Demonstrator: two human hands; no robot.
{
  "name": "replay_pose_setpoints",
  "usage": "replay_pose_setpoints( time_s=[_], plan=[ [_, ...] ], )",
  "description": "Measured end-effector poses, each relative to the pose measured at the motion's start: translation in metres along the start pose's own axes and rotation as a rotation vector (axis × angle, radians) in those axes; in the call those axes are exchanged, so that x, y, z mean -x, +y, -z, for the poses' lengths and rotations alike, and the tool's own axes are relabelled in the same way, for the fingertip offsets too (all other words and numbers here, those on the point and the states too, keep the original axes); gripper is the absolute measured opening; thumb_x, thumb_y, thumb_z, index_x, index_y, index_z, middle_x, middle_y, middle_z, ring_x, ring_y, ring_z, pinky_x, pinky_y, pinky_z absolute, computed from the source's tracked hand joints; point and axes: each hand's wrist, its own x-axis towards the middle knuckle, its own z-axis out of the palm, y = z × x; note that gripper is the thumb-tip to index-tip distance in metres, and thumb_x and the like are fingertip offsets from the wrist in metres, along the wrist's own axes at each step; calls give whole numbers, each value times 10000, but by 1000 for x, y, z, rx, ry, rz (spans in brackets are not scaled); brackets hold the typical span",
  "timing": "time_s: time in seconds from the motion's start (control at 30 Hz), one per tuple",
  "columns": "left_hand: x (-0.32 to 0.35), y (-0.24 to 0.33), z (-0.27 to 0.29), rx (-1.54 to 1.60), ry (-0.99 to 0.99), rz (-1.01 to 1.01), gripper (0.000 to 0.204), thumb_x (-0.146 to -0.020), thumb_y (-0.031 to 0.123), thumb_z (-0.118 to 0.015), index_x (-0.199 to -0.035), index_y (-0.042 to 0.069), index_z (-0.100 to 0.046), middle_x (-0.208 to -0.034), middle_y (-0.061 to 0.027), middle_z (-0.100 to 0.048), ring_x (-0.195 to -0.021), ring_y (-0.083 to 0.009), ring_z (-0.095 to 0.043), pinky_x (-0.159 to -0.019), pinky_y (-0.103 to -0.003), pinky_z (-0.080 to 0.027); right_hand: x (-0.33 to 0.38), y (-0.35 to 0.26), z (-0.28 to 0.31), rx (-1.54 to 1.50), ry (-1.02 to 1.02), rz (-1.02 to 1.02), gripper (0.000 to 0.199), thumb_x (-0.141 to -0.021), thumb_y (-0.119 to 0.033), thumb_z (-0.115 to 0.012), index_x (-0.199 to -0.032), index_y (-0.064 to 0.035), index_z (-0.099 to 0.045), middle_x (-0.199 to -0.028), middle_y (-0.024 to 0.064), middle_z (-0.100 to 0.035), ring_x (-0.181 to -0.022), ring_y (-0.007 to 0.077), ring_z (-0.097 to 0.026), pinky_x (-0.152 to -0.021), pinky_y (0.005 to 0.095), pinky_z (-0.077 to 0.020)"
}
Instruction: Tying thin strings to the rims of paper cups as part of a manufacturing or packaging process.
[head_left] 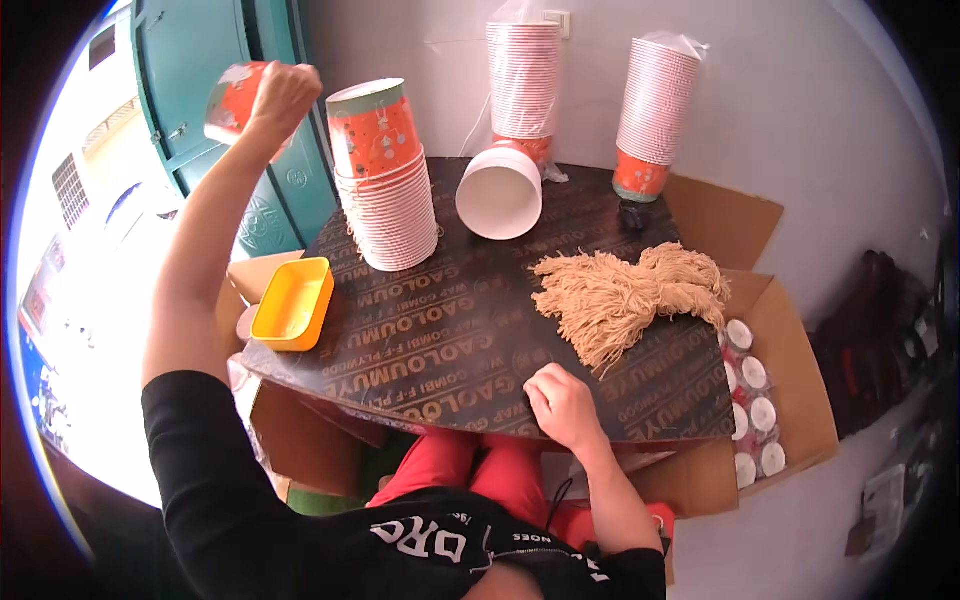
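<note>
Raised at the far left, my left hand [285, 95] is closed on a printed orange paper cup [235, 98], which is tilted and held above table height. Just to its right stands a tall stack of nested paper cups [385, 200], its top one upside down with a green band, and thin strings hang along its side. My right hand [562, 405] rests at the table's near edge, fingers curled in a loose fist, nothing showing in it. Beyond that hand lies a bundle of tan strings [640, 295], gathered near its middle.
On the dark table [440, 330] a white-mouthed cup [499, 195] lies on its side. Behind are two plastic-wrapped cup stacks, one at centre [524, 80] and one at right [657, 110]. A yellow tray [294, 305] sits at the left edge. Right stands a cardboard box [800, 400] of white-topped items.
</note>
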Motion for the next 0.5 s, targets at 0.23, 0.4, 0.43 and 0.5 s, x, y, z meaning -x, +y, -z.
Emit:
replay_pose_setpoints(
  time_s=[0.23,0.4,0.43,0.5],
  plan=[
    [-93,72,28,256,29,-127,180,-790,135,-675,-622,195,-691,-680,-12,-692,-692,-190,-698,-557,-341,-480,0,-1,5,-20,10,-41,21,-853,-29,-659,-839,-14,-650,-839,124,-637,-764,327,-645,-673,397,-526],
    [-91,121,46,265,-12,-206,174,-810,128,-688,-649,191,-708,-680,17,-690,-705,-162,-688,-562,-324,-464,-3,-2,6,-16,-9,-59,25,-855,-22,-654,-834,-8,-651,-840,123,-643,-763,317,-650,-674,389,-528],
    [-88,126,47,290,-31,-219,165,-813,132,-688,-659,184,-711,-677,19,-684,-704,-160,-685,-565,-322,-461,-3,-3,6,-16,-12,-56,25,-855,-22,-654,-834,-8,-651,-840,123,-643,-763,317,-650,-674,389,-528],
    [-75,140,51,244,-58,-257,150,-816,150,-676,-675,185,-715,-675,36,-673,-699,-150,-672,-537,-337,-449,-5,-4,6,-27,-17,-70,31,-859,-23,-652,-831,-8,-655,-839,124,-643,-761,314,-651,-674,385,-528]
  ],
)
